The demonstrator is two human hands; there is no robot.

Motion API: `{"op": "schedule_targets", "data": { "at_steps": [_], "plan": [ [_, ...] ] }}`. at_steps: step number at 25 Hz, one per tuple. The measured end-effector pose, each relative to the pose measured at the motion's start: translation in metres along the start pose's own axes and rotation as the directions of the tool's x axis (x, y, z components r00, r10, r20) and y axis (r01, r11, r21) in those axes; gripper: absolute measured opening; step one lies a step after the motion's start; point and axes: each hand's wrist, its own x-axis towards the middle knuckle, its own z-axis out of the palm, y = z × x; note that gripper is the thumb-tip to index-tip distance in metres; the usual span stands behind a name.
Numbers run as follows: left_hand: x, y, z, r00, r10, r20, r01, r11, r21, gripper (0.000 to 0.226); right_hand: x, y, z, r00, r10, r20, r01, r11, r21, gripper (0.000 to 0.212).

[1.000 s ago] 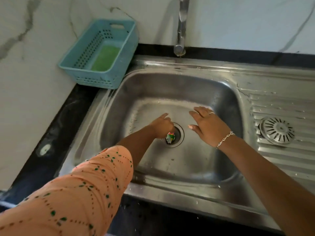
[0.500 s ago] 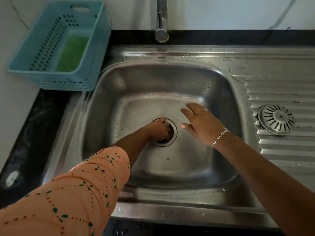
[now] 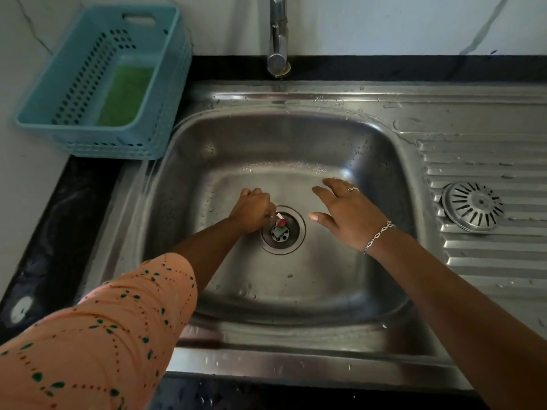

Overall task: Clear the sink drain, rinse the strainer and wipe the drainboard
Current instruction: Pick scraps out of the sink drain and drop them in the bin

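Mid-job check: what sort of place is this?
Most likely a home kitchen: a stainless steel sink with a ribbed drainboard, a tap rising from the black counter behind it, and a blue basket holding a green scrub pad.

Left hand (image 3: 251, 213) pinching scrap (image 3: 280, 224) at drain (image 3: 299, 235), right hand (image 3: 349, 216) spread

Your left hand (image 3: 251, 213) hides its own fingertips at the drain (image 3: 282, 241); the colourful scrap (image 3: 280, 225) there is too small to identify. At twelve o'clock the tap (image 3: 278, 34) is cut off by the edge; at three, the drainboard (image 3: 485, 261).
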Motion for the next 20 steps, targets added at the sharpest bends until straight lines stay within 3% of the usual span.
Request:
{"op": "schedule_targets", "data": {
  "at_steps": [5, 11, 16, 20],
  "plan": [
    [0.011, 0.013, 0.009, 0.994, 0.109, 0.020, -0.111, 0.985, 0.131, 0.020, -0.003, 0.003, 0.002, 1.000, 0.010, 0.024, -0.010, 1.000, 0.007, 0.060],
    [0.022, 0.013, 0.017, 0.992, 0.125, 0.025, -0.127, 0.967, 0.222, 0.034, -0.004, 0.010, -0.001, 0.999, 0.035, 0.026, -0.036, 0.999, 0.024, 0.060],
    [0.026, 0.015, 0.019, 0.982, 0.170, 0.085, -0.189, 0.925, 0.330, 0.026, -0.002, 0.009, -0.001, 0.999, 0.034, 0.022, -0.034, 0.999, 0.021, 0.061],
    [0.025, 0.016, 0.016, 0.988, 0.133, 0.073, -0.151, 0.922, 0.357, 0.022, -0.002, 0.007, -0.001, 0.999, 0.030, 0.024, -0.030, 0.999, 0.017, 0.060]
  ]
}}
